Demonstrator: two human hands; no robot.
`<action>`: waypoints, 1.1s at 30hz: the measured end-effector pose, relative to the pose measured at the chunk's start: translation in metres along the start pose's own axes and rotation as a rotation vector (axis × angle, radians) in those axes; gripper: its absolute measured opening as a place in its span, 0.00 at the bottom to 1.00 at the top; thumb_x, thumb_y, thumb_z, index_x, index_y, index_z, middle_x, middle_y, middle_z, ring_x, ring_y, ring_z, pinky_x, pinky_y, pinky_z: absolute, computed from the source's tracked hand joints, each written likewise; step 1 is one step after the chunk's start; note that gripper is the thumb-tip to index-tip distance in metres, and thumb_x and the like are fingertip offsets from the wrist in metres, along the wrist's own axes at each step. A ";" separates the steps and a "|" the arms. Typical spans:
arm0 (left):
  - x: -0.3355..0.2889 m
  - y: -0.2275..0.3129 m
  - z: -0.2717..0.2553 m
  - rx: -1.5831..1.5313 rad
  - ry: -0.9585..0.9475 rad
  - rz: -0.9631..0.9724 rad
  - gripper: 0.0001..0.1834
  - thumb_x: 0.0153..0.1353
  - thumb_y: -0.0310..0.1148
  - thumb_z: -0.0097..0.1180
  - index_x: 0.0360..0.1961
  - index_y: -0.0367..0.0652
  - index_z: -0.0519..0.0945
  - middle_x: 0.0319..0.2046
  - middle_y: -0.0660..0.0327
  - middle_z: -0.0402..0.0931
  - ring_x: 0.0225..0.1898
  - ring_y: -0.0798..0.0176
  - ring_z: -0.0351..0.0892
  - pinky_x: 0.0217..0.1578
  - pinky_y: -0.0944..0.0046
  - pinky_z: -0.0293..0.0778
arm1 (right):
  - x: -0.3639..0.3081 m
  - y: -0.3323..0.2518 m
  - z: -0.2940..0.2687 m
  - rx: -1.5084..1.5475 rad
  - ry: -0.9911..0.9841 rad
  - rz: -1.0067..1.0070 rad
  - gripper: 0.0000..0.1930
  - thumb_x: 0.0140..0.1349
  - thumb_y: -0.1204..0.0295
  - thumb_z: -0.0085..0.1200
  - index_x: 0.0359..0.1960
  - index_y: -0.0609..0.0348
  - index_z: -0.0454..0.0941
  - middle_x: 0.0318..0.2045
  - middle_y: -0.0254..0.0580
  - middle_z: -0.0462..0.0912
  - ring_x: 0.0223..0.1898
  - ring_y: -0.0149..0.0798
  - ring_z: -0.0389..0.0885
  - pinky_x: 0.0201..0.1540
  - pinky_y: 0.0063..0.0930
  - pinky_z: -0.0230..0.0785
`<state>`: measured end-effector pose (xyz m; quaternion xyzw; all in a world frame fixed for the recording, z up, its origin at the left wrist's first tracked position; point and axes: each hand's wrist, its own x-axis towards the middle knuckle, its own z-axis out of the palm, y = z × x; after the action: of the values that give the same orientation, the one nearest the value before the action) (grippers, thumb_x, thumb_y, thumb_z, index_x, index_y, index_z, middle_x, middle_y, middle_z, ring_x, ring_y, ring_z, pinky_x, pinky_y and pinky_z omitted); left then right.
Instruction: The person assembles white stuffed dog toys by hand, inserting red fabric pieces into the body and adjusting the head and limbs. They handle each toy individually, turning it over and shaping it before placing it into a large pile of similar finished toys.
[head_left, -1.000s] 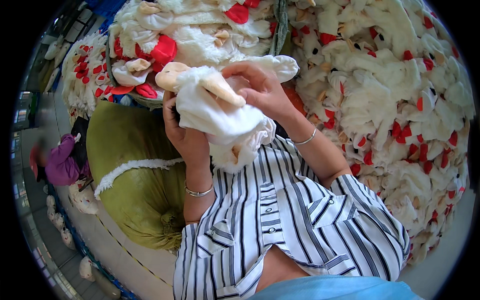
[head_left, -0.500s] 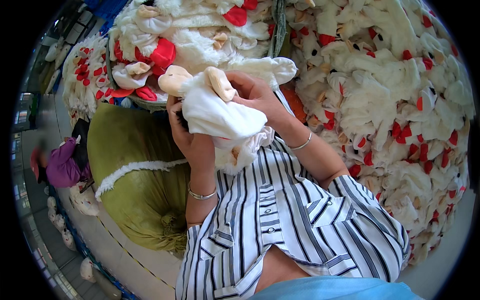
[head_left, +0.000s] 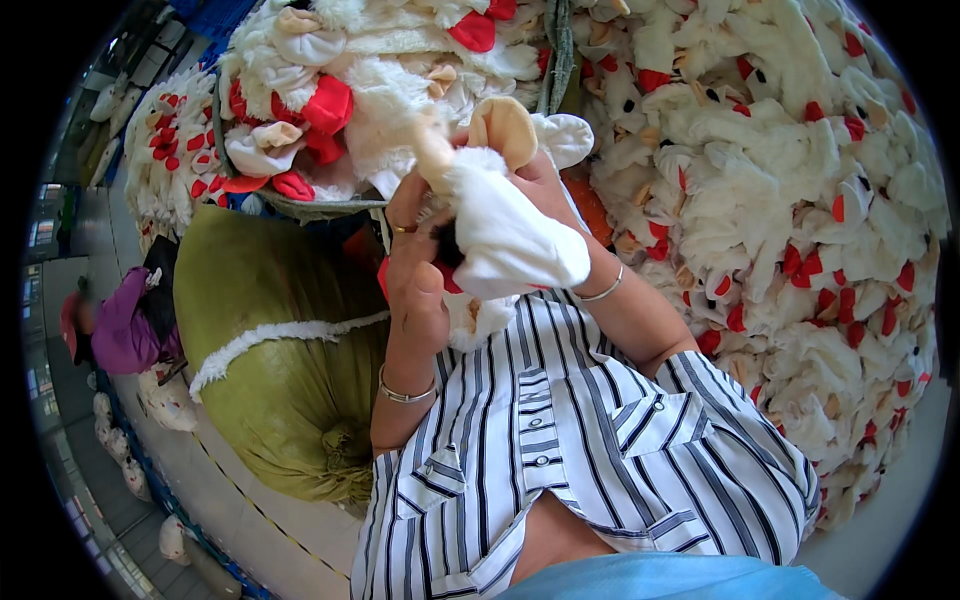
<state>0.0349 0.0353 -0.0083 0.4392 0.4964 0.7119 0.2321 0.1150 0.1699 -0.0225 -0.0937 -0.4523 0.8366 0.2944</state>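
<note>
Between my hands is a white plush toy skin, limp and unstuffed, with beige ear-like flaps, a black patch and a bit of red. My left hand grips its left side, fingers curled round the cloth near the black patch. Behind the upper beige flap, my right hand holds the far edge; most of its fingers are hidden by the toy skin. Part of the skin hangs down against my striped shirt.
A big sack of white and red plush pieces stands open just beyond my hands. Right of me rises a large heap of similar skins. A tied green sack lies to the left. Farther left sits a person in purple.
The plush toy skin has moved right and turned, its beige flap now standing up. My left hand has shifted right with it and now shows more of its fingers.
</note>
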 end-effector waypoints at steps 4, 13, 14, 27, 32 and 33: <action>0.013 -0.013 -0.015 0.029 0.153 0.063 0.18 0.60 0.34 0.54 0.49 0.35 0.77 0.63 0.50 0.63 0.60 0.61 0.65 0.58 0.61 0.63 | 0.002 -0.008 0.000 -0.142 -0.022 0.000 0.10 0.68 0.68 0.53 0.38 0.65 0.80 0.29 0.28 0.79 0.33 0.21 0.75 0.34 0.19 0.69; 0.017 0.003 -0.026 -0.090 -0.150 -0.079 0.41 0.46 0.25 0.66 0.63 0.35 0.62 0.57 0.56 0.67 0.55 0.65 0.68 0.55 0.65 0.66 | 0.006 -0.006 0.006 -0.220 -0.083 -0.078 0.15 0.71 0.65 0.48 0.34 0.65 0.78 0.24 0.31 0.76 0.29 0.23 0.72 0.33 0.19 0.66; 0.019 0.010 -0.023 -0.063 -0.138 -0.063 0.40 0.46 0.19 0.63 0.63 0.34 0.62 0.53 0.58 0.70 0.52 0.66 0.70 0.54 0.66 0.68 | 0.006 -0.006 0.005 -0.225 -0.068 -0.064 0.16 0.71 0.63 0.48 0.35 0.65 0.78 0.25 0.30 0.76 0.29 0.23 0.72 0.33 0.19 0.66; 0.017 0.054 -0.099 0.047 0.774 0.399 0.08 0.56 0.26 0.50 0.36 0.39 0.67 0.30 0.49 0.74 0.31 0.53 0.77 0.39 0.54 0.76 | 0.033 -0.039 -0.059 0.134 0.231 -0.392 0.13 0.71 0.69 0.48 0.47 0.66 0.78 0.38 0.39 0.83 0.40 0.30 0.82 0.46 0.24 0.75; 0.004 0.063 -0.114 0.186 0.768 0.474 0.07 0.59 0.26 0.45 0.39 0.39 0.69 0.35 0.48 0.75 0.35 0.51 0.78 0.41 0.52 0.77 | 0.036 -0.043 -0.062 -0.007 0.071 -0.460 0.12 0.71 0.73 0.47 0.48 0.68 0.76 0.43 0.43 0.82 0.45 0.30 0.81 0.49 0.25 0.74; 0.001 0.064 -0.117 0.271 0.823 0.461 0.08 0.60 0.27 0.45 0.40 0.38 0.70 0.37 0.48 0.75 0.36 0.51 0.79 0.41 0.53 0.77 | 0.035 -0.043 -0.061 -0.011 0.074 -0.438 0.12 0.71 0.73 0.46 0.49 0.68 0.76 0.44 0.44 0.82 0.45 0.30 0.81 0.49 0.25 0.74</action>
<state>-0.0591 -0.0487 0.0359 0.2462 0.5251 0.7881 -0.2063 0.1304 0.2507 -0.0190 -0.0257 -0.4555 0.7462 0.4849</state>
